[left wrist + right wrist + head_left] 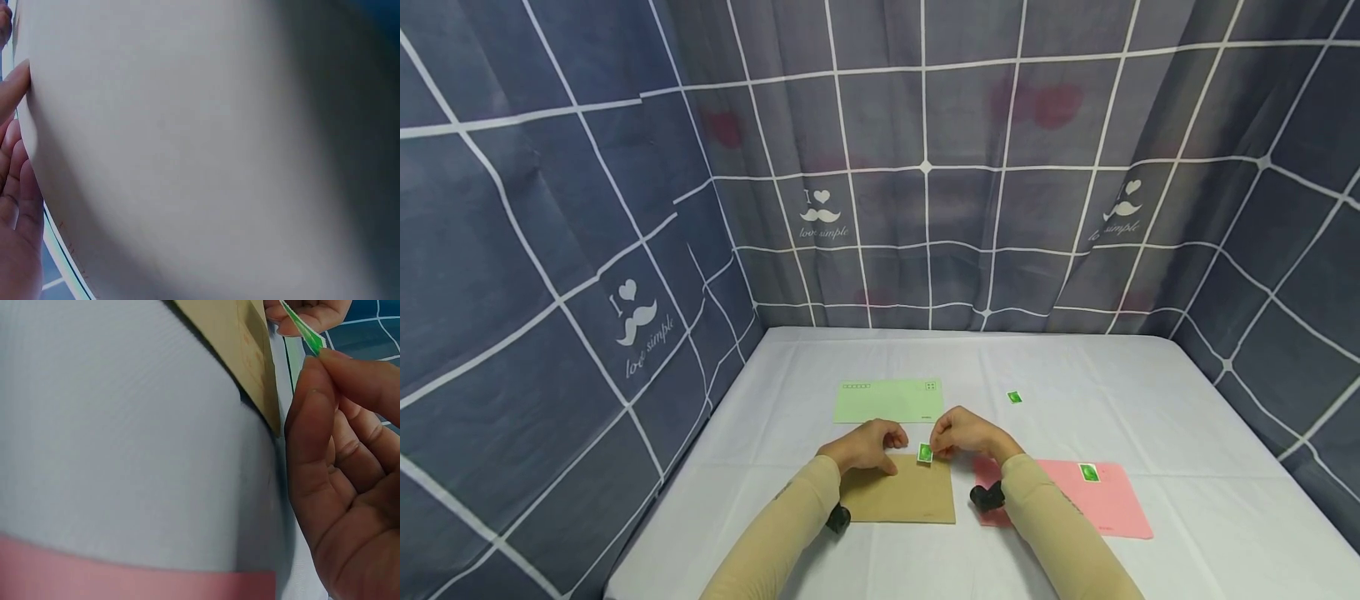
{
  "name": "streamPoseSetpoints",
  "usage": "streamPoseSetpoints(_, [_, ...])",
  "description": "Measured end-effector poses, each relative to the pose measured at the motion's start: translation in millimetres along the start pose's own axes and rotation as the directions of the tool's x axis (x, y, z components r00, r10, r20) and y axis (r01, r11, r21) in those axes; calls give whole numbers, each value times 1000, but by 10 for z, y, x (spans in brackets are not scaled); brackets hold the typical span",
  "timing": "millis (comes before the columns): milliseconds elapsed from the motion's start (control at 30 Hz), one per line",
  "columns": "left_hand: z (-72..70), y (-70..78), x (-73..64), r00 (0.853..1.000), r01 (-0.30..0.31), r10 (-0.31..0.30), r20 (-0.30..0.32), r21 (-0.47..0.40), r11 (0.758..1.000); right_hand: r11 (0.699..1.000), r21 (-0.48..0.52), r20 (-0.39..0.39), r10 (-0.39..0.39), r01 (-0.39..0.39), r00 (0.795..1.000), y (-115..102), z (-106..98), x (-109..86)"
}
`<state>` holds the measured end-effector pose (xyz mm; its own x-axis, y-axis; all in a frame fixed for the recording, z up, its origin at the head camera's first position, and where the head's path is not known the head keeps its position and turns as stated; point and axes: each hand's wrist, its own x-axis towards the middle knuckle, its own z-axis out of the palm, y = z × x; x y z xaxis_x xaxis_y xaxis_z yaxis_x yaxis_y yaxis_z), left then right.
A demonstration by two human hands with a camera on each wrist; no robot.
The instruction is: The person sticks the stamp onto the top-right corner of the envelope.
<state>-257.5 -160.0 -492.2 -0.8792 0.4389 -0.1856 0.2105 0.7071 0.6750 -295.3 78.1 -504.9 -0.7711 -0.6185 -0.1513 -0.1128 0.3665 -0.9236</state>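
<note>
My right hand (966, 433) pinches a small green stamp (925, 453) with a white border between thumb and forefinger. In the right wrist view the stamp (308, 331) is seen nearly edge-on at the fingertips. Below it lies a brown envelope (898, 496); the stamp is over its upper right part, and whether they touch I cannot tell. My left hand (865, 447) is at the envelope's upper left, its thumb on the paper and its fingers loosely bent. The left wrist view is mostly filled by the envelope (169, 137), with the thumb at its edge.
A green envelope (887, 402) lies beyond the hands. Right of it is a loose green stamp (1014, 397). A pink envelope (1112, 504) bearing a green stamp (1088, 472) lies partly under my right forearm. A white cloth covers the table (1195, 433); checked curtains (880, 208) surround it.
</note>
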Motion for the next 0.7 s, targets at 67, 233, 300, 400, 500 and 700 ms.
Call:
streamPoseSetpoints(67, [-1, 1, -2, 1000, -5, 5, -1, 2, 1000, 1000, 6, 3, 4, -4, 1000, 1, 11, 1])
streamPoseSetpoints(233, [-4, -8, -5, 1000, -6, 6, 2, 3, 1000, 1000, 22, 9, 6, -6, 1000, 4, 23, 8])
streamPoseSetpoints(300, [-5, -11, 1, 1000, -11, 11, 2, 6, 1000, 1000, 18, 11, 3, -3, 1000, 5, 20, 10])
streamPoseSetpoints(400, [-7, -10, 4, 1000, -13, 13, 2, 6, 1000, 1000, 8, 8, 5, -5, 1000, -1, 12, 10])
streamPoseSetpoints(500, [-5, 2, -5, 1000, -14, 14, 2, -5, 1000, 1000, -7, 9, 18, -18, 1000, -14, 8, -2])
streamPoseSetpoints(700, [10, 1, -17, 1000, -11, 11, -2, -8, 1000, 999, -31, 2, 31, -31, 1000, -16, 23, -22])
